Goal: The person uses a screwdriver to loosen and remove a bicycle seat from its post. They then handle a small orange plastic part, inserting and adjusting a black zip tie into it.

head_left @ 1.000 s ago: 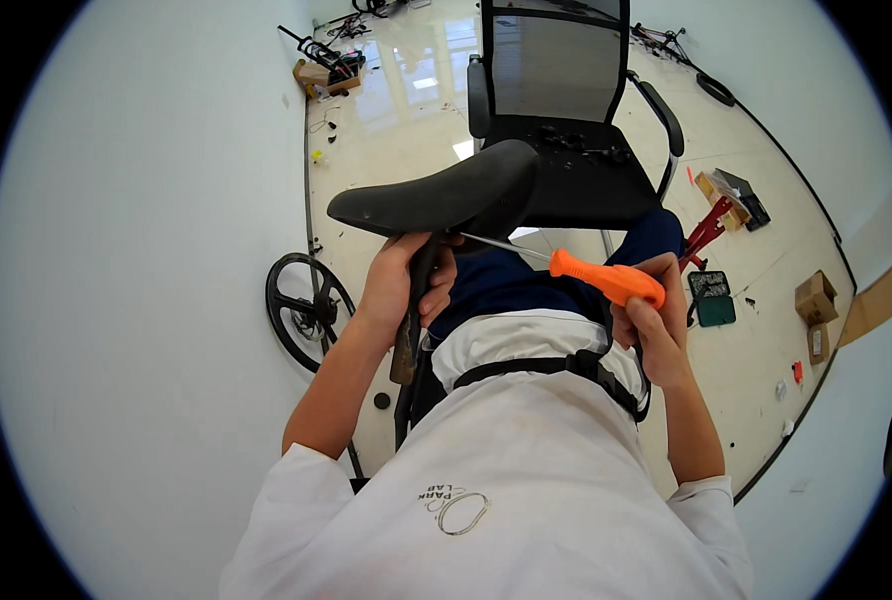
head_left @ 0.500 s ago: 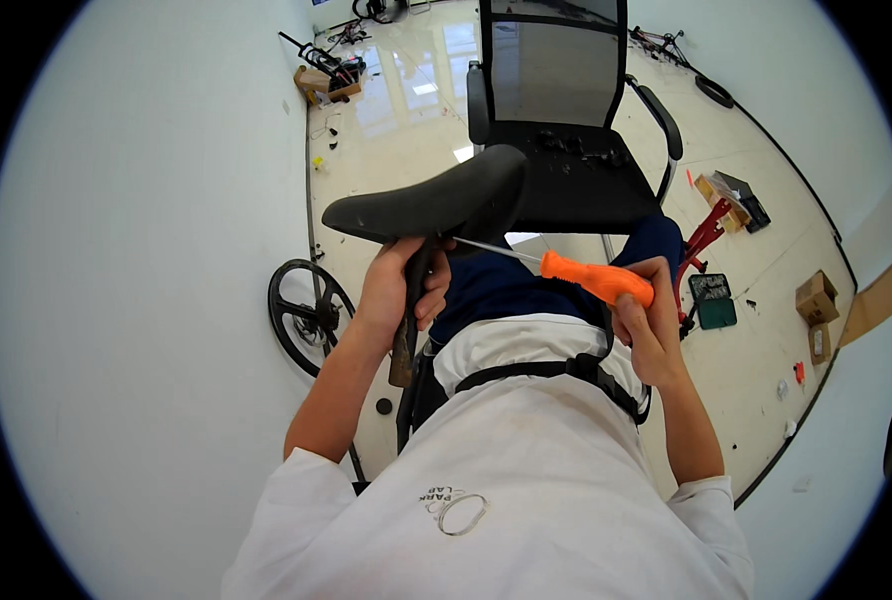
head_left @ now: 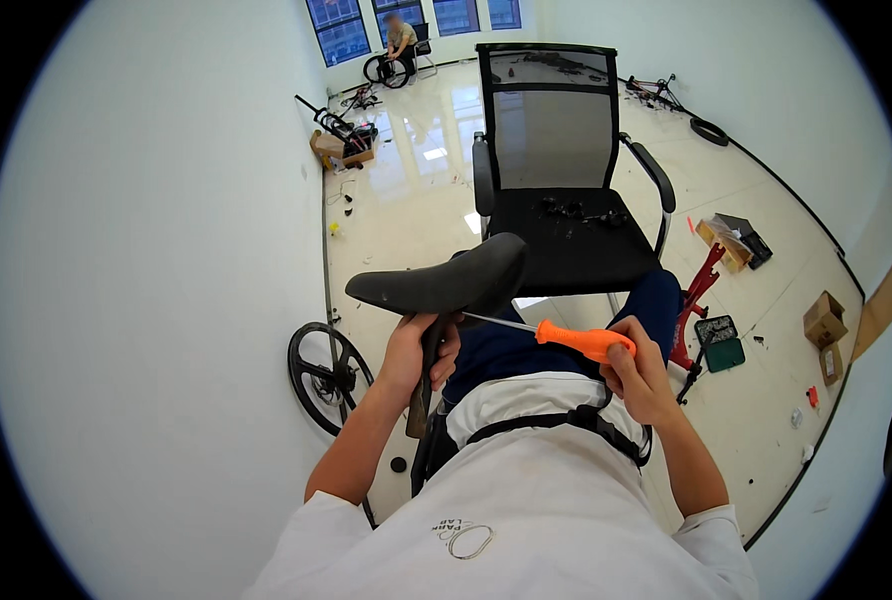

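Note:
A black bicycle saddle (head_left: 441, 278) is held up over my lap, its seat post (head_left: 423, 395) hanging down at a slight tilt. My left hand (head_left: 418, 355) is closed around the post just below the saddle. An orange-handled screwdriver (head_left: 581, 340) lies in my right hand (head_left: 638, 368), whose fingers wrap the handle's end. The metal shaft points left and reaches the saddle's underside by the post. Its tip is hidden there, so I cannot tell what it touches.
A black mesh chair (head_left: 556, 240) stands ahead with small dark parts on its seat. A black wheel (head_left: 328, 378) leans by the left wall. To the right are a red frame (head_left: 701, 300), a green case (head_left: 723, 345) and cardboard boxes (head_left: 824, 320). A person (head_left: 400, 40) sits far off beside a wheel.
The view has tilted up, so the far windows and a seated person now show. Both hands still hold the saddle's post and the screwdriver, whose handle is turned slightly differently.

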A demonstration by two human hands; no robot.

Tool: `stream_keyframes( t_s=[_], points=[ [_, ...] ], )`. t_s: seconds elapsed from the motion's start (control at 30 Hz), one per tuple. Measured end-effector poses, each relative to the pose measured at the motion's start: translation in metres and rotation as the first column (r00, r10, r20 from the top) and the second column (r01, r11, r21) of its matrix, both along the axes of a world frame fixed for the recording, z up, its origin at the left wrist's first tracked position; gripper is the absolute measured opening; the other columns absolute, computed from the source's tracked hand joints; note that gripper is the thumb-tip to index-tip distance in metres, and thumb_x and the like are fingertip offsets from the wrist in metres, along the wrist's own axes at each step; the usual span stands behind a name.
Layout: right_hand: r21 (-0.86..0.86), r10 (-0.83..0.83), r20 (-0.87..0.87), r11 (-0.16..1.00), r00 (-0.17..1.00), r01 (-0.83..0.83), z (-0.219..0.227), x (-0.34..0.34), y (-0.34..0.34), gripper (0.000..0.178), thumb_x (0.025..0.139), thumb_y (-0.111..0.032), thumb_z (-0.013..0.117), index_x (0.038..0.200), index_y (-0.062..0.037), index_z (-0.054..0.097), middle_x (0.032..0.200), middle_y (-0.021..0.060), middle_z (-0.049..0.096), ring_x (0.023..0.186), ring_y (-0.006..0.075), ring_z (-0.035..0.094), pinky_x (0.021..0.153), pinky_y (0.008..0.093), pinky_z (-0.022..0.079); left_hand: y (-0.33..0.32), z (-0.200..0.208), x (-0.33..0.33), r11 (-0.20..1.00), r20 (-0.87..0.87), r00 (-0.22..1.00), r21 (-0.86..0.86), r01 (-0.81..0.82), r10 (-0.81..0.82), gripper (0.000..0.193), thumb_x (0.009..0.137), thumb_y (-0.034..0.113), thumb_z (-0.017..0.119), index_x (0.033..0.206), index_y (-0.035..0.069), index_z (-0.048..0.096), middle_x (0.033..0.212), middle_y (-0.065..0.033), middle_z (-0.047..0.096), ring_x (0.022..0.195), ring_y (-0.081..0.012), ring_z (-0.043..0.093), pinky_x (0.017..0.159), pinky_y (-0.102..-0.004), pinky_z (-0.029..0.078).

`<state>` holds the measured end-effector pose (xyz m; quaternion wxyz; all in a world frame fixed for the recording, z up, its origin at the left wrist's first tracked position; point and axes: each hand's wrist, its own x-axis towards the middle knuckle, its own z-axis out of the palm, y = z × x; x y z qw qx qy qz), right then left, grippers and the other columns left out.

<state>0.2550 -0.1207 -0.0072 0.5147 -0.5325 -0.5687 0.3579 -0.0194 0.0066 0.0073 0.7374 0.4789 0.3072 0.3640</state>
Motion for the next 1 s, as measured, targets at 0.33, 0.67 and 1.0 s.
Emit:
stream_keyframes(
  t_s=[0.33, 0.67, 1.0],
  points=[
    [0.345, -0.050, 0.183, 0.938, 0.982, -0.016, 0.004, -0.010, -0.001, 0.033, 0.091, -0.022, 0.066, 0.111, 0.0000, 0.051, 0.075, 0.0088, 0.059, 0.056, 0.0124, 0.053, 0.050, 0.0262, 0.044, 0.001, 0.000, 0.002, 1.000, 0.009, 1.000, -0.022, 0.009, -0.009, 0.041, 0.102, 0.037, 0.033, 0.098, 0.000, 0.052, 0.057, -0.0016, 0.038, 0.034, -0.0097, 0.030, 0.031, -0.0256, 0.030],
    [0.394, -0.210, 0.881, 0.822, 0.424, -0.411, 0.036, 0.006, -0.004, 0.049, 0.081, -0.030, 0.077, 0.115, 0.0001, 0.056, 0.075, 0.0071, 0.055, 0.053, 0.0193, 0.055, 0.047, 0.0276, 0.044, 0.006, -0.004, 0.003, 0.993, -0.034, 0.995, -0.067, 0.095, -0.097, 0.043, 0.101, 0.039, 0.034, 0.098, -0.001, 0.051, 0.057, -0.0008, 0.037, 0.033, -0.0088, 0.031, 0.030, -0.0251, 0.029],
    [-0.372, -0.018, -0.482, 0.909, 0.876, -0.186, 0.033, -0.001, -0.002, 0.034, 0.100, -0.035, 0.050, 0.102, -0.0016, 0.057, 0.063, 0.0046, 0.049, 0.039, 0.0038, 0.027, 0.035, 0.0205, 0.019, -0.005, 0.007, 0.006, 0.995, -0.118, 0.993, 0.102, 0.004, 0.009, 0.040, 0.100, 0.037, 0.040, 0.096, -0.001, 0.052, 0.055, -0.0015, 0.039, 0.033, -0.0098, 0.034, 0.029, -0.0258, 0.030]
  ],
)
